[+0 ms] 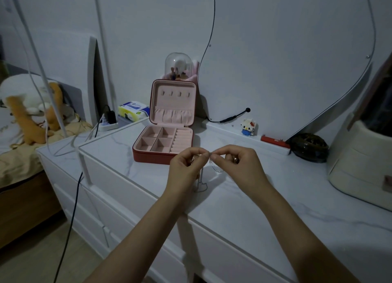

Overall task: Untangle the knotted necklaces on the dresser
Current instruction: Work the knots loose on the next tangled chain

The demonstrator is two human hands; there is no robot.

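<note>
Head view: we pinch the necklaces (205, 166) between left hand (186, 163) and right hand (235, 161) above the tabletop (265, 197); no writing legible.

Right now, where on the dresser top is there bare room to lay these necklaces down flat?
Bare marble lies left of the jewelry box to the dresser edge, and in front of the hands, right hand side widest. Crowded: the back ledge with block figure and dark bowl.

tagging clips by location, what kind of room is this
Most likely a bedroom: a white marble-top dresser holds an open red jewellery box with pink lining, and an orange and white plush toy lies on a bed at left.
</note>
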